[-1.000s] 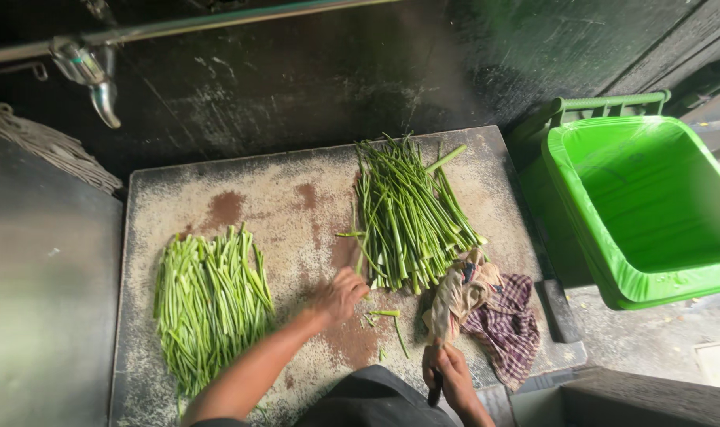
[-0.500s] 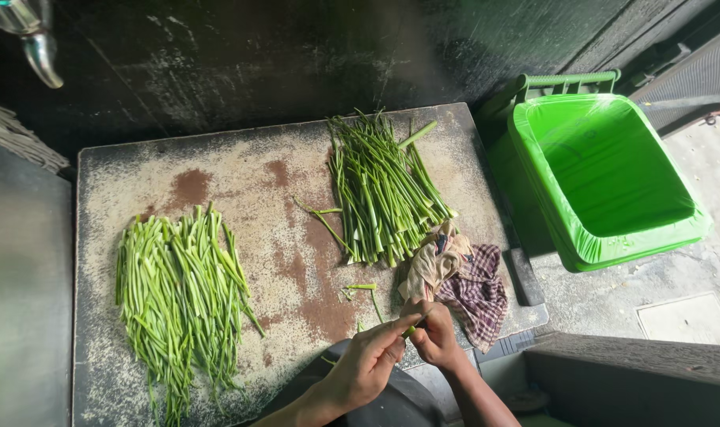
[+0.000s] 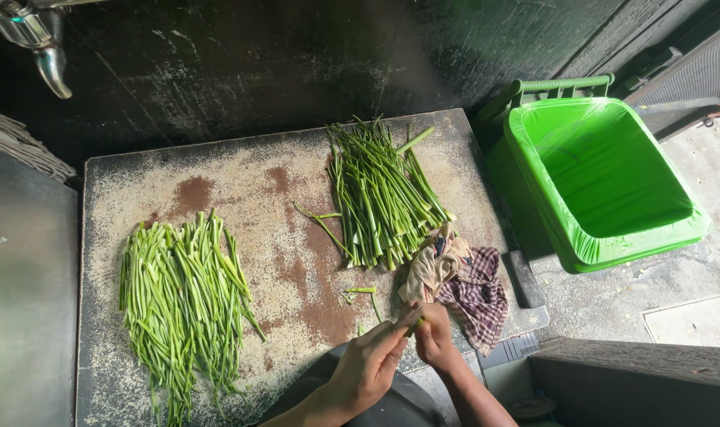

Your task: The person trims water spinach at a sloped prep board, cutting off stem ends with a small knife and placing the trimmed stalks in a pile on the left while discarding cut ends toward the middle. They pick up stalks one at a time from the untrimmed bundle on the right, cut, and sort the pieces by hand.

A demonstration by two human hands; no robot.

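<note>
Both hands meet at six o'clock over the board (image 3: 217, 170): left hand (image 3: 369, 364) and right hand (image 3: 434, 337) pinch one green stalk (image 3: 414, 323) between fingertips. Checked cloth (image 3: 477, 294) lies just beside at three o'clock; stalk bundle (image 3: 382, 192) at twelve.

Two stalk piles (image 3: 182, 300), one bin (image 3: 613, 245)

The stalks in the left pile (image 3: 182, 304) were light green, and those in the right pile (image 3: 384, 194) a darker green. The stone slab (image 3: 241, 205) was speckled beige with rusty brown stains. The cloth (image 3: 479, 296) had a dark red and white check, with a tan part. The bin (image 3: 605, 178) was bright green. The wall (image 3: 297, 55) was black with pale scuffs.
</note>
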